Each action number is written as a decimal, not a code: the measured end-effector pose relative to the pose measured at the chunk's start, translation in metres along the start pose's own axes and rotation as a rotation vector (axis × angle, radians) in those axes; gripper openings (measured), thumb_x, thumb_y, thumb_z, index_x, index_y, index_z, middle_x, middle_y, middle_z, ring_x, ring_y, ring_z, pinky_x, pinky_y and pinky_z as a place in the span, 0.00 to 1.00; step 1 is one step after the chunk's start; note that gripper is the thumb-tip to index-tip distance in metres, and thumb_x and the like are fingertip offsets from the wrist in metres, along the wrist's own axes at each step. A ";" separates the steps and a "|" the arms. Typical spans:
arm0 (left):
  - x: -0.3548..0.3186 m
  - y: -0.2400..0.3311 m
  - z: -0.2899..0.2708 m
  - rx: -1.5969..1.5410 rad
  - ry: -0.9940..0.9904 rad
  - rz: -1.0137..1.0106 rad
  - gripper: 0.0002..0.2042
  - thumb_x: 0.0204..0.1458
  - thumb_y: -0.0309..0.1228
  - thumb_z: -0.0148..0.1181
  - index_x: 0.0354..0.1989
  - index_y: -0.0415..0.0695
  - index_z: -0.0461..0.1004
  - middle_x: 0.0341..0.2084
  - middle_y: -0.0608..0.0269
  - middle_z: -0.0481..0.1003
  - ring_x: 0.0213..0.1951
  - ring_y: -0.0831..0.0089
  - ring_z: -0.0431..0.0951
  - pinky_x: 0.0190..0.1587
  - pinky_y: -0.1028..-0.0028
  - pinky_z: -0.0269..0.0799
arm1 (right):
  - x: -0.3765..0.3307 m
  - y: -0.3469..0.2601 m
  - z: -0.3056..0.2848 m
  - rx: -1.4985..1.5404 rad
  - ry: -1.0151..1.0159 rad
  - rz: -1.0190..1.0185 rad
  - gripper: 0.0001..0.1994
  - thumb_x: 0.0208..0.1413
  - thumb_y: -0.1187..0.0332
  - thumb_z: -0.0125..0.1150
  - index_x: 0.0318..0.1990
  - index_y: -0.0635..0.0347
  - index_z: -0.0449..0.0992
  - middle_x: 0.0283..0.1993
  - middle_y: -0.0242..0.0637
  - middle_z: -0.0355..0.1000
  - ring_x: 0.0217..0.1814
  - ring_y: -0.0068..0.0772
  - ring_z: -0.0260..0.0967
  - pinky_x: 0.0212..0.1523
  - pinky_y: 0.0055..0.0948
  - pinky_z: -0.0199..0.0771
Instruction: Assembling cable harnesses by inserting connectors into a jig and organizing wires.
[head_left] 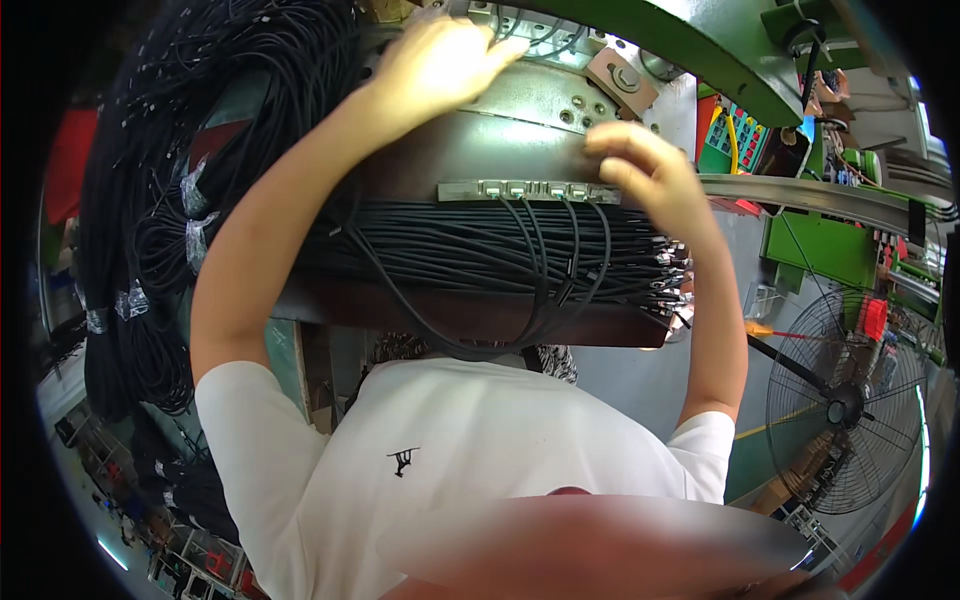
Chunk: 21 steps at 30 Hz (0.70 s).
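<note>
My left hand is over the far metal plate of a machine, brightly lit, with a finger stretched out to the right beside a few thin dark cables. Its other fingertips are partly hidden at the top edge. My right hand hovers by the right end of a narrow metal holder strip, thumb and fingers curved apart with nothing visible between them. Several small connectors sit in the strip, and their black cables hang toward me and loop over the near edge.
A thick bundle of black cables lies crosswise before me, metal plug ends at its right. Large cable coils hang at left. A bolted block and a green machine arm are at far right; a floor fan stands right.
</note>
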<state>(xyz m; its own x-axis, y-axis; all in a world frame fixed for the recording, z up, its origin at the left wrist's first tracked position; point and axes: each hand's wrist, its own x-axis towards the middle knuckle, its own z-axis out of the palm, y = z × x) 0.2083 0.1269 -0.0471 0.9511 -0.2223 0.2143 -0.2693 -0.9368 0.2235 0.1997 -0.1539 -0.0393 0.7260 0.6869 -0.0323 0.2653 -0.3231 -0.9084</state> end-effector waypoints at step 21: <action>-0.076 0.083 -0.048 -2.049 -0.544 -0.695 0.16 0.61 0.41 0.41 0.20 0.52 0.57 0.08 0.79 0.49 0.11 0.84 0.47 0.17 0.80 0.45 | 0.068 -0.020 0.032 -0.130 0.230 0.076 0.17 0.55 0.57 0.57 0.39 0.65 0.76 0.26 0.34 0.73 0.27 0.18 0.66 0.30 0.21 0.66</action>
<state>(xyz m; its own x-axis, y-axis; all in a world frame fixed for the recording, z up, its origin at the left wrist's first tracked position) 0.1067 0.0795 0.0009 0.7785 -0.4510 -0.4364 0.6262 0.5124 0.5876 0.2239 -0.0802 -0.0366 0.8679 0.4966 0.0109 0.2731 -0.4587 -0.8456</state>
